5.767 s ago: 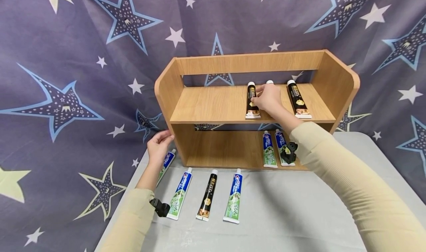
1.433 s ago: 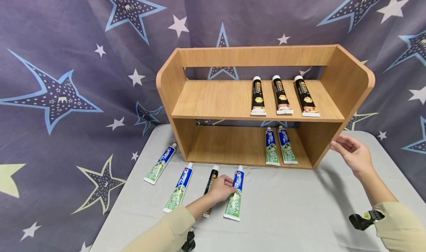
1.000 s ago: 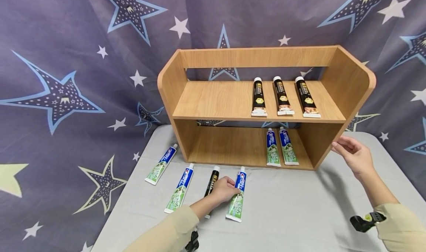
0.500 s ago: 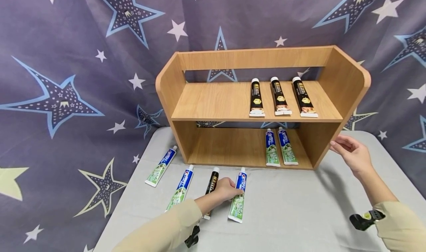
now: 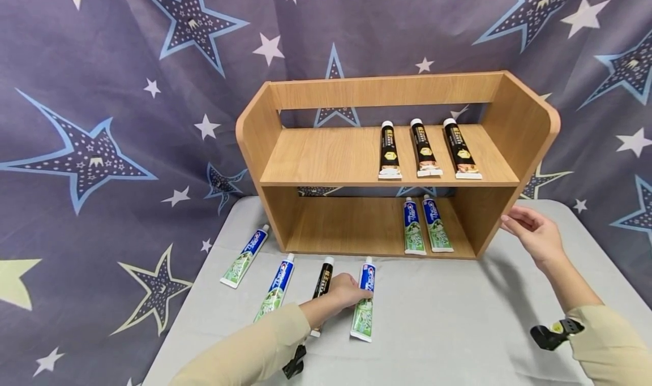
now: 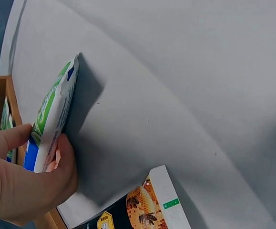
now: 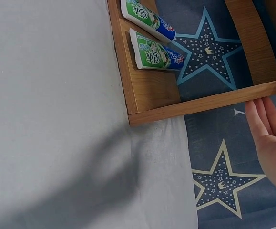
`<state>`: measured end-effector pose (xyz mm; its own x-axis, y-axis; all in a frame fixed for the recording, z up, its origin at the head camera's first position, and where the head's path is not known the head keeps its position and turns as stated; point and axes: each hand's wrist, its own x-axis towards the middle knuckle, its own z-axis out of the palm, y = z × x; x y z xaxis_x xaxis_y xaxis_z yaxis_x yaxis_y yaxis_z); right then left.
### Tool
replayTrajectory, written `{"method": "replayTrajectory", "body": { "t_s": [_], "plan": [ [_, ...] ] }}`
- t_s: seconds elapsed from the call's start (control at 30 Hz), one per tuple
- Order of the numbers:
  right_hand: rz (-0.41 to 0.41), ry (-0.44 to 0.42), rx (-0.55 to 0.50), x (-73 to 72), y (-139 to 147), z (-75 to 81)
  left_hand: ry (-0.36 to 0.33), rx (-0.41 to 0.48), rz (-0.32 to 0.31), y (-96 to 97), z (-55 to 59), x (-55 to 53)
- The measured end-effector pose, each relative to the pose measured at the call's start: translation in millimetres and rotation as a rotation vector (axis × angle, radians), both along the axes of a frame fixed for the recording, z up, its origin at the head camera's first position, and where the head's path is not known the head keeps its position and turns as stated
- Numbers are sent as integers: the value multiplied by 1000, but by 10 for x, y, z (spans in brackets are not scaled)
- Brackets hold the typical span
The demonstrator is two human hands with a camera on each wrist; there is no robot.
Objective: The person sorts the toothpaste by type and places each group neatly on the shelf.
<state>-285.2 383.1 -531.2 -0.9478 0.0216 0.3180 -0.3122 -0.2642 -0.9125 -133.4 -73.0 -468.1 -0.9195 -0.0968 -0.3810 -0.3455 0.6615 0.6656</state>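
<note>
My left hand (image 5: 342,291) pinches a blue-and-green toothpaste tube (image 5: 363,319) between thumb and fingers, in front of the wooden shelf (image 5: 321,157). In the left wrist view this tube (image 6: 51,112) is tilted, its shadow on the cloth beside it. Under the left wrist lies a black toothpaste tube (image 5: 323,278), partly covered. My right hand (image 5: 541,240) touches the shelf's right side panel, its fingers fairly straight along the outer face and the thumb by the front edge. Three black tubes (image 5: 421,148) lie on the upper board; two blue-and-green tubes (image 5: 414,227) lie on the lower one.
Two more blue-and-green tubes lie on the grey cloth to the left: one tube (image 5: 245,257) beside the shelf's left side, another tube (image 5: 277,287) nearer the left forearm. A star-patterned curtain (image 5: 132,216) hangs behind and left of the table (image 5: 448,318).
My right hand has left the middle black tube on the upper board for the right side panel. My left hand has moved from the shelf's left side to the front tube, shifting it slightly right.
</note>
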Motion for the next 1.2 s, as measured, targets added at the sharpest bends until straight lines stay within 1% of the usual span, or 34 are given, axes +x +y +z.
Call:
{"method": "replayTrajectory", "body": {
  "t_s": [0.07, 0.1, 0.13, 0.17, 0.2, 0.27, 0.3, 0.37, 0.4, 0.43, 0.5, 0.6, 0.63, 0.73, 0.87, 1.0, 1.13, 1.2],
  "plan": [
    [-14, -1, 31, -61, 46, -70, -3, 17, -1, -2, 4, -5],
    [-35, 13, 51, -133, 108, -165, -9, 31, 1, -3, 7, -5],
    [-34, 14, 51, -131, 105, -163, -10, 40, 3, -4, 5, -5],
    [-20, 9, 31, -113, 91, -139, -13, 52, 7, -5, 2, -5],
    [8, 10, 4, -24, 2, -24, -11, 58, 11, -6, -2, -4],
    [54, 16, -42, 94, -103, 132, -8, 68, 18, -1, -19, 0],
    [68, 14, -60, 115, -119, 153, -8, 73, 21, 3, -31, 3],
    [55, -9, -51, 121, -135, 166, -3, 98, 23, 14, -51, 6],
    [36, -20, -22, 100, -125, 145, -4, 118, 23, 21, -58, 7],
    [-10, -31, 28, 8, -43, 35, -7, 138, 20, 30, -67, 6],
    [-72, -69, 86, -110, 60, -124, -15, 171, 7, 53, -78, 0],
    [-108, -91, 112, -184, 122, -217, -35, 198, -11, 94, -70, -19],
    [-112, -95, 106, -195, 136, -236, -42, 200, -18, 109, -66, -25],
    [-106, -99, 84, -199, 164, -267, -69, 217, -30, 145, -37, -51],
    [-91, -93, 64, -173, 153, -236, -98, 269, -32, 166, -27, -115],
    [-96, -102, 66, -173, 147, -225, -131, 358, -16, 163, -61, -209],
    [-112, -114, 90, -181, 147, -238, -203, 468, -16, 132, -103, -292],
    [-112, -117, 86, -179, 144, -235, -242, 517, -12, 108, -120, -325]
  ]
}}
